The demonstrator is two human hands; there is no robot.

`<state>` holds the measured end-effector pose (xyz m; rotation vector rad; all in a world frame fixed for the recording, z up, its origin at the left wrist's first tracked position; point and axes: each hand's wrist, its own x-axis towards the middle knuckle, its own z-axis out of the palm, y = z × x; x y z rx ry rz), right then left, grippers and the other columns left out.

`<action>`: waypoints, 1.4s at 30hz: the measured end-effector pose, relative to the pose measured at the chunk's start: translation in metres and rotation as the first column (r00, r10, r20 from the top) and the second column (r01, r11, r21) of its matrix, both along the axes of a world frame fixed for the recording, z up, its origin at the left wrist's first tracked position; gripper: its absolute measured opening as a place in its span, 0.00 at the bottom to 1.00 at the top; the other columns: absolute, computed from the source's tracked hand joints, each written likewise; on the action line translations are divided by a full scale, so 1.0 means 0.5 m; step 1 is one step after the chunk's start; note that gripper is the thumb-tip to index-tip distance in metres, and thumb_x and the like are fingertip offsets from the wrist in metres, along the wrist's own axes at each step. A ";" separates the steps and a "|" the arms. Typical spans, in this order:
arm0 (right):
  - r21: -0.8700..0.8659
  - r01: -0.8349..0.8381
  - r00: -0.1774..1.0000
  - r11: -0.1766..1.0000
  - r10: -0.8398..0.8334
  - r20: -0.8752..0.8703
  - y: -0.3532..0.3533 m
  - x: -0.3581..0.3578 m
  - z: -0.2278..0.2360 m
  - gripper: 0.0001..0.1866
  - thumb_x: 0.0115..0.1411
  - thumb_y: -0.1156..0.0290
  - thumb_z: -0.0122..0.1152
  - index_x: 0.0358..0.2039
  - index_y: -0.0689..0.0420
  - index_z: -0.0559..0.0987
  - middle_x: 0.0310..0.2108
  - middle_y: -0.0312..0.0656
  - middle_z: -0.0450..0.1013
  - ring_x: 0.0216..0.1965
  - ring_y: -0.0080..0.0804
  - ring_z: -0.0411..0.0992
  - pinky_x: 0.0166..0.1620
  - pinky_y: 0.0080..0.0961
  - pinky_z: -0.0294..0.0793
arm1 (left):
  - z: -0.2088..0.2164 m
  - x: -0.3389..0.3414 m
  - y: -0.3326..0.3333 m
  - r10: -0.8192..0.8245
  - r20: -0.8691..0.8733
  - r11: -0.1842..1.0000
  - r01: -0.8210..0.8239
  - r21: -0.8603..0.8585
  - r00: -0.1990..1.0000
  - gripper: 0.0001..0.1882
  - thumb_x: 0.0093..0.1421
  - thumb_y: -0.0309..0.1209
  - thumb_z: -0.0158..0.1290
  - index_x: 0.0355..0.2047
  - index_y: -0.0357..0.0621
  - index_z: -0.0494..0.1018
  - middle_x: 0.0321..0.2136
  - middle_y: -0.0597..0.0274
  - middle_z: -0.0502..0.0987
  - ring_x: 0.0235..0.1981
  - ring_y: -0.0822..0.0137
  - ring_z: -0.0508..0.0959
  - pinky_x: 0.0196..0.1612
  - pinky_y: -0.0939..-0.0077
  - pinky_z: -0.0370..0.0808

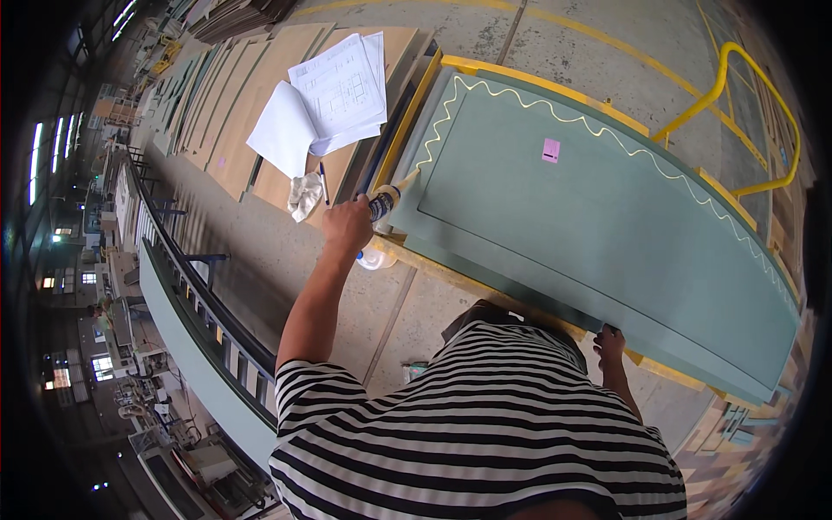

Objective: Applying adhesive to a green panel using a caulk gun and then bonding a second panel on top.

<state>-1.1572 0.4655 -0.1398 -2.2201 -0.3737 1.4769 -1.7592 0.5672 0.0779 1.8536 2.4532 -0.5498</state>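
Note:
My left hand point(348, 227) is wrapped round a glue bottle point(381, 204) with a dark label. Its tip slants down to the left corner of a large grey-green panel point(520, 199). A wavy cream bead of glue point(598, 132) runs from that tip up the panel's left end and along its far edge. Low at the near edge of the panel is my right hand point(609, 343), its fingers curled; what they hold, if anything, is hidden. A small pink label point(551, 151) sits on the panel, and a thin line outlines a rectangle there.
A yellow cart with a tall handle point(796, 130) carries the panel. To the left, wooden boards point(227, 130) hold paper drawings point(340, 91), a pen point(324, 184) and a crumpled cloth point(304, 196). A clear plastic container point(374, 257) stands below my left hand. A long rack point(195, 295) runs alongside.

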 end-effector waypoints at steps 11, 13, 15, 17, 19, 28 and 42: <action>-0.015 -0.033 0.999 0.999 0.033 -0.017 -0.005 -0.024 -0.012 0.15 0.60 0.59 0.57 0.42 0.53 0.72 0.25 0.35 0.68 0.24 0.25 0.69 0.24 0.23 0.63 | -0.004 -0.013 -0.049 -0.028 0.048 0.999 0.026 0.039 0.998 0.07 0.53 0.29 0.50 0.34 0.45 0.72 0.24 0.52 0.80 0.28 0.52 0.82 0.30 0.56 0.76; -0.005 -0.045 0.999 0.999 0.045 -0.024 -0.002 -0.029 -0.011 0.15 0.60 0.59 0.57 0.42 0.53 0.72 0.25 0.35 0.68 0.24 0.25 0.69 0.24 0.23 0.64 | -0.003 -0.023 -0.058 -0.020 0.040 0.999 0.019 0.027 0.999 0.07 0.53 0.29 0.50 0.34 0.45 0.72 0.24 0.51 0.80 0.28 0.52 0.82 0.30 0.57 0.76; 0.004 -0.056 0.998 0.998 0.057 -0.033 0.000 -0.038 -0.009 0.14 0.60 0.59 0.57 0.42 0.53 0.72 0.25 0.35 0.67 0.24 0.25 0.69 0.24 0.23 0.64 | -0.003 -0.032 -0.065 -0.013 0.031 1.000 0.013 0.015 0.999 0.07 0.53 0.28 0.50 0.34 0.45 0.72 0.24 0.51 0.80 0.28 0.52 0.82 0.30 0.57 0.76; -0.006 -0.063 0.998 0.998 0.063 -0.013 -0.002 -0.045 -0.007 0.15 0.60 0.59 0.57 0.43 0.53 0.72 0.25 0.35 0.67 0.24 0.25 0.68 0.24 0.23 0.64 | -0.005 -0.038 -0.070 -0.011 0.030 0.999 0.011 0.031 0.999 0.07 0.53 0.28 0.50 0.34 0.45 0.72 0.24 0.51 0.80 0.28 0.52 0.82 0.30 0.57 0.76; 0.004 -0.072 0.997 0.997 0.073 -0.031 -0.003 -0.048 -0.005 0.16 0.60 0.59 0.57 0.44 0.54 0.72 0.25 0.35 0.67 0.24 0.25 0.68 0.24 0.23 0.64 | -0.007 -0.044 -0.077 -0.015 0.029 0.999 0.014 0.042 0.999 0.07 0.53 0.28 0.50 0.33 0.45 0.73 0.24 0.52 0.80 0.28 0.52 0.82 0.30 0.57 0.76; 0.021 -0.102 0.994 0.995 0.102 -0.024 -0.005 -0.031 0.008 0.19 0.60 0.58 0.58 0.46 0.57 0.71 0.25 0.35 0.68 0.24 0.25 0.69 0.24 0.24 0.65 | 0.002 -0.019 -0.117 0.027 0.049 0.999 -0.027 0.017 0.998 0.08 0.52 0.29 0.51 0.33 0.46 0.73 0.24 0.52 0.80 0.29 0.52 0.81 0.31 0.58 0.76; -0.002 -0.140 0.989 0.990 0.139 -0.057 -0.030 0.037 -0.028 0.17 0.60 0.60 0.58 0.45 0.57 0.72 0.25 0.35 0.69 0.23 0.24 0.69 0.23 0.23 0.66 | -0.013 0.013 -0.175 0.122 0.000 0.992 -0.122 -0.011 0.992 0.10 0.52 0.31 0.53 0.36 0.47 0.73 0.27 0.51 0.80 0.32 0.50 0.81 0.34 0.56 0.76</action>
